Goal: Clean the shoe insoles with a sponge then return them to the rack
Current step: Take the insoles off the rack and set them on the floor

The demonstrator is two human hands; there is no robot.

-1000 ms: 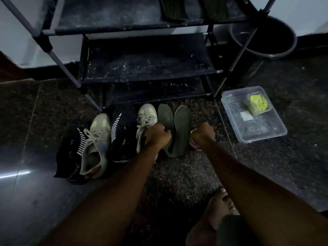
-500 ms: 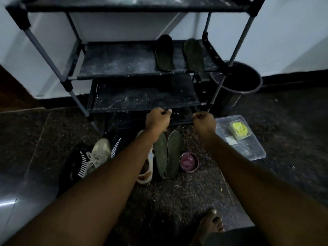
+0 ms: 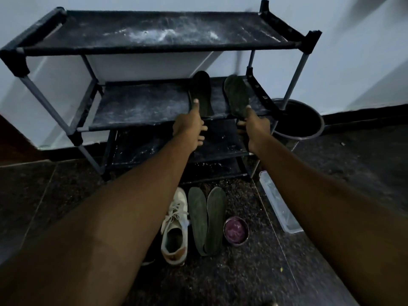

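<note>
I see both hands at the rack's (image 3: pixel 141 107) middle shelf. Left hand (image 3: pixel 189 127) pinches heel of left insole (image 3: pixel 202 93), thumb on top, fingers curled beneath. Right hand (image 3: pixel 254 127) clamps right insole (image 3: pixel 237 96) likewise. Both insoles lie on that shelf. Second pair (image 3: pixel 207 219) on floor below.

- The rack's (image 3: pixel 154 50) second shelf (image 3: pixel 136 107) lies bare from its left edge to past the middle, open along the front edge.
- At its right end sit the left insole (image 3: pixel 202 91) and the right insole (image 3: pixel 237 96), each pinched at the heel by the left hand (image 3: pixel 189 127) and right hand (image 3: pixel 256 127).
- The top shelf (image 3: pixel 154 32) roofs that tier.
- A bucket (image 3: pixel 298 120) blocks the rack's right side.
- A shoe (image 3: pixel 175 228), floor insoles (image 3: pixel 207 219), a bowl (image 3: pixel 235 231) and a clear tub (image 3: pixel 278 208) crowd the floor in front.
</note>
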